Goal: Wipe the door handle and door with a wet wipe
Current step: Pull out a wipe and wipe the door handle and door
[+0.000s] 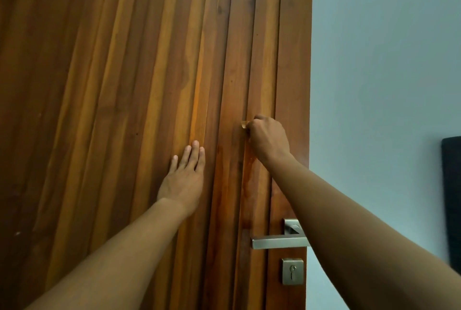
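Observation:
A tall brown wooden door (124,72) with vertical slats fills most of the view. My right hand (268,136) is closed around a small wadded wet wipe (244,124) and presses it against the door near its right edge, well above the handle. A damp streak runs down the wood below that hand. My left hand (184,175) lies flat on the door with fingers together, left of the right hand and lower. The silver lever handle (279,242) sits at the lower right, partly behind my right forearm. Below it is a square keyhole plate (292,271).
A pale blue-grey wall (386,60) lies to the right of the door's edge. A dark rectangular object (452,197) hangs on that wall at the far right.

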